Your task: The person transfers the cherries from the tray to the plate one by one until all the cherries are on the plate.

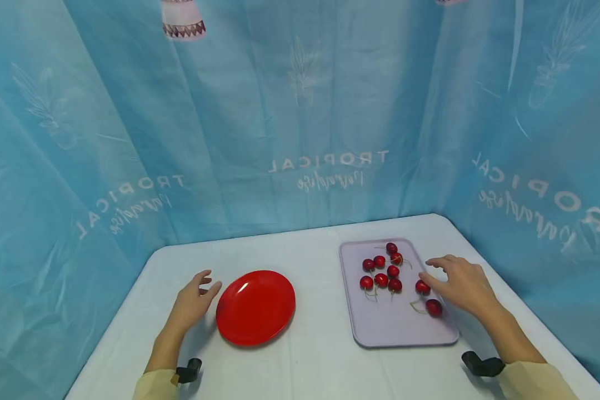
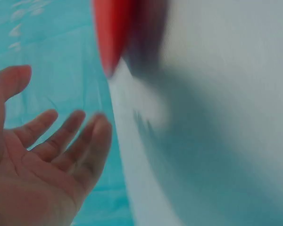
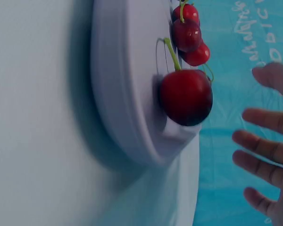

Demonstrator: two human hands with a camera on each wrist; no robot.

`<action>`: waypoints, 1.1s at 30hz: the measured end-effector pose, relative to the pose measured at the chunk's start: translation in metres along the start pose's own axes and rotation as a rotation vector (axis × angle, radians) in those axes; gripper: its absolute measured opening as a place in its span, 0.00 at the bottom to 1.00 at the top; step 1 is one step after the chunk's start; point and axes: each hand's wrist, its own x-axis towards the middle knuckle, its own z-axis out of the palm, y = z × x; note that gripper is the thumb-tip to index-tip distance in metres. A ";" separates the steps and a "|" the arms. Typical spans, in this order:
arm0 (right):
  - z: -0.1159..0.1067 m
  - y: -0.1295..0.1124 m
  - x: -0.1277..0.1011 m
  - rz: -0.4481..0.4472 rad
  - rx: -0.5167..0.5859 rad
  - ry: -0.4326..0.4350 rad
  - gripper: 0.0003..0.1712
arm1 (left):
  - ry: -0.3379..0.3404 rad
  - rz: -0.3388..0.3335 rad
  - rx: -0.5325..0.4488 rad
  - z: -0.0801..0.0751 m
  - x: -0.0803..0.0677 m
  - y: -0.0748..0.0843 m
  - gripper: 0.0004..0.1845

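A red plate [image 1: 255, 306] lies on the white table, its edge [image 2: 111, 33] blurred in the left wrist view. My left hand [image 1: 196, 297] hovers just left of the plate, fingers [image 2: 61, 136] spread and holding nothing. A pale lilac tray [image 1: 380, 328] to the right carries several red cherries [image 1: 381, 272] with green stems. My right hand [image 1: 457, 280] is over the tray's right edge, fingers [image 3: 262, 148] relaxed, tips close to one cherry [image 1: 422, 287]. Another cherry [image 1: 433, 307] lies just below it, large in the right wrist view [image 3: 186, 96].
The white table [image 1: 310, 355] is walled on three sides by a blue printed curtain [image 1: 300, 139]. Black wrist mounts [image 1: 482, 365] sit at both forearms. Bare cloth lies between plate and tray and along the front edge.
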 end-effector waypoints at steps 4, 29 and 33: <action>0.003 -0.007 0.004 -0.047 0.070 0.020 0.26 | 0.056 -0.025 -0.240 0.016 0.018 -0.035 0.34; 0.036 -0.049 0.004 -0.110 0.345 -0.131 0.12 | -0.106 -0.227 -0.377 0.014 -0.018 0.006 0.28; 0.038 -0.049 0.001 -0.087 0.320 -0.130 0.12 | -0.112 -0.223 -0.368 0.018 -0.016 0.007 0.27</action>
